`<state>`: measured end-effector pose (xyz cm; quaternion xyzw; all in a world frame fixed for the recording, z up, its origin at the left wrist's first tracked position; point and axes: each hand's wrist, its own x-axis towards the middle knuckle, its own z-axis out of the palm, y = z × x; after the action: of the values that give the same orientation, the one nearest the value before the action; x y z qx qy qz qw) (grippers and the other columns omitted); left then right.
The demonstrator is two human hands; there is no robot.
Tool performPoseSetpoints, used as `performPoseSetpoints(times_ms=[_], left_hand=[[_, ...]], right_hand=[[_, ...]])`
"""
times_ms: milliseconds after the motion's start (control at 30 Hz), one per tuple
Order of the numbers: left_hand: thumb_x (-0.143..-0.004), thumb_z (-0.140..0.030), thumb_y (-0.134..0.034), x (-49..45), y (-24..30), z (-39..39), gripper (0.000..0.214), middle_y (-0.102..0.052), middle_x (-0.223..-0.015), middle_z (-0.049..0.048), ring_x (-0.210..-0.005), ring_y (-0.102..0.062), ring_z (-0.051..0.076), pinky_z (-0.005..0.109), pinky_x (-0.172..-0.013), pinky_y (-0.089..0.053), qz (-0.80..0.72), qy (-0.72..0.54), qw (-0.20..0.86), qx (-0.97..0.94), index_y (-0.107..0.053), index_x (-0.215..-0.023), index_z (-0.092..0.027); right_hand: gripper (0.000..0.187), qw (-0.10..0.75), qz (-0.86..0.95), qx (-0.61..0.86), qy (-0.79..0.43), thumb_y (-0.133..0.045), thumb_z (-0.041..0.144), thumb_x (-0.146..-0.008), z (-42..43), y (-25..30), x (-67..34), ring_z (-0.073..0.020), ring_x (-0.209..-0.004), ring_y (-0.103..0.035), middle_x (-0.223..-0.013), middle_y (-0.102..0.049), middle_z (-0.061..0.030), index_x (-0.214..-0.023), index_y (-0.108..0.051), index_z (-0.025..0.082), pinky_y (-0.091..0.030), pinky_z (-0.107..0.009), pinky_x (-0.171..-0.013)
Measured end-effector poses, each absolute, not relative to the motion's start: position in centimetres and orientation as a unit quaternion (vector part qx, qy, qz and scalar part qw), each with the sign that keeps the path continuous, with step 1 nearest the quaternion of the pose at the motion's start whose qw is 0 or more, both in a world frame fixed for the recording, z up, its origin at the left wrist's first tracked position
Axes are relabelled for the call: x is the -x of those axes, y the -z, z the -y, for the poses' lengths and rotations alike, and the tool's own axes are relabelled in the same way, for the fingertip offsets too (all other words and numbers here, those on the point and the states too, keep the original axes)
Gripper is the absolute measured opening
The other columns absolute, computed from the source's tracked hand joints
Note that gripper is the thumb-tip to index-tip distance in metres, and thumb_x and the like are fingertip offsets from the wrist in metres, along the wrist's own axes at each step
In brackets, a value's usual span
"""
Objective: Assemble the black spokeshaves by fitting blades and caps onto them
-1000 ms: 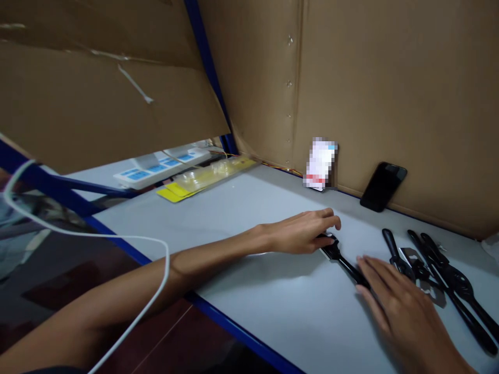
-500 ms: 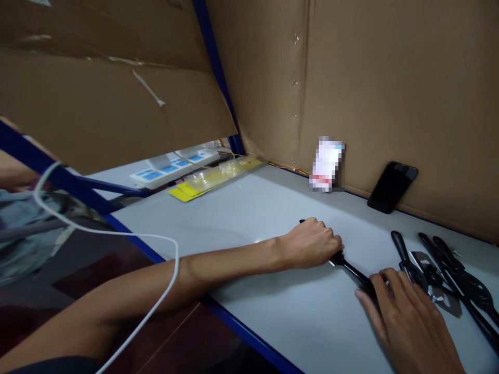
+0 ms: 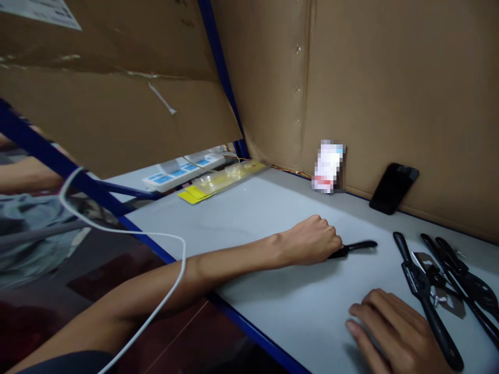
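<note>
My left hand point(image 3: 317, 241) is closed around a black spokeshave, and one slim handle point(image 3: 363, 245) sticks out to the right of the fist. The rest of the tool is hidden in the fist. My right hand point(image 3: 397, 332) hovers low over the table at the lower right, fingers curved and apart from the thumb, with nothing in it. Just right of that hand lies another black spokeshave point(image 3: 419, 283). Beside it are flat metal blade parts with screws point(image 3: 448, 296) and more black long-handled tools point(image 3: 468, 280).
A black phone point(image 3: 393, 188) leans on the cardboard wall point(image 3: 390, 93), beside a blurred upright screen point(image 3: 328, 166). Clear plastic packaging with yellow card point(image 3: 224, 179) and a power strip point(image 3: 183, 171) lie at the back left. A white cable point(image 3: 156, 234) crosses in front of my left arm.
My right hand has come off the spokeshave's handle and moved down toward me. The spokeshave has turned in my left hand, so its free handle now points right.
</note>
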<state>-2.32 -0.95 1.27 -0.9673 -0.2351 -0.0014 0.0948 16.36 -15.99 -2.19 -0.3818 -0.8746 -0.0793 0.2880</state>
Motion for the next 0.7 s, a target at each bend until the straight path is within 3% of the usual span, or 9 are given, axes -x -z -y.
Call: performPoseSetpoints(times_ms=[100,167,233,433,533,700], left_hand=[[-0.095,-0.010,-0.055,2.5,-1.2,1.0,0.020,-0.071,-0.068,0.0073,-0.058,-0.065,0.020,0.030,-0.051,-0.031,0.242,0.003,0.097,0.965,-0.069,-0.081,-0.015],[-0.092,-0.008,-0.056,2.4,-1.1,1.1,0.019,-0.069,-0.065,0.0063,-0.056,-0.065,0.019,0.030,-0.051,-0.030,0.247,0.003,0.095,0.964,-0.068,-0.080,-0.015],[-0.089,-0.007,-0.058,2.4,-1.0,1.2,0.016,-0.068,-0.064,0.0054,-0.054,-0.063,0.018,0.031,-0.049,-0.027,0.246,0.002,0.091,0.965,-0.068,-0.081,-0.015],[-0.098,-0.024,-0.055,2.6,-1.2,1.1,0.020,-0.070,-0.068,0.0059,-0.053,-0.060,0.017,0.032,-0.048,-0.021,0.235,0.011,0.071,0.969,-0.067,-0.084,-0.016],[-0.101,-0.030,-0.053,3.0,-1.3,0.8,0.022,-0.068,-0.066,0.0058,-0.051,-0.057,0.016,0.032,-0.049,-0.022,0.246,0.024,0.070,0.966,-0.066,-0.091,-0.015],[-0.101,-0.021,-0.053,3.2,-1.3,0.7,0.020,-0.065,-0.063,0.0037,-0.053,-0.057,0.014,0.031,-0.051,-0.024,0.228,0.017,0.068,0.971,-0.067,-0.087,-0.016]], right_hand=[[0.015,0.311,0.845,0.418,0.123,-0.051,0.009,-0.098,14.8,1.7,-17.6,-0.0179,-0.075,-0.059,-0.080,-0.062,-0.0039,-0.095,-0.062,0.018,-0.048,-0.034,-0.076],[0.013,0.302,0.826,0.456,0.135,-0.052,0.013,-0.100,14.0,1.8,-18.3,-0.0206,-0.087,-0.061,-0.093,-0.066,-0.0072,-0.106,-0.063,0.016,-0.049,-0.037,-0.081],[0.022,0.274,0.822,0.484,0.124,-0.050,0.022,-0.102,13.5,2.2,-18.7,-0.0234,-0.100,-0.062,-0.109,-0.067,-0.0102,-0.121,-0.061,0.016,-0.051,-0.040,-0.087],[0.037,0.218,0.838,0.488,0.113,-0.048,0.035,-0.104,14.0,3.5,-18.0,-0.0263,-0.106,-0.064,-0.118,-0.069,-0.0112,-0.134,-0.057,0.016,-0.056,-0.045,-0.086],[0.035,0.210,0.836,0.493,0.120,-0.045,0.024,-0.103,14.0,3.5,-17.9,-0.0259,-0.104,-0.065,-0.115,-0.071,-0.0109,-0.133,-0.059,0.015,-0.056,-0.045,-0.085],[0.041,0.209,0.845,0.479,0.115,-0.040,0.010,-0.099,13.8,3.3,-18.5,-0.0232,-0.102,-0.065,-0.113,-0.072,-0.0103,-0.134,-0.060,0.013,-0.056,-0.040,-0.084]])
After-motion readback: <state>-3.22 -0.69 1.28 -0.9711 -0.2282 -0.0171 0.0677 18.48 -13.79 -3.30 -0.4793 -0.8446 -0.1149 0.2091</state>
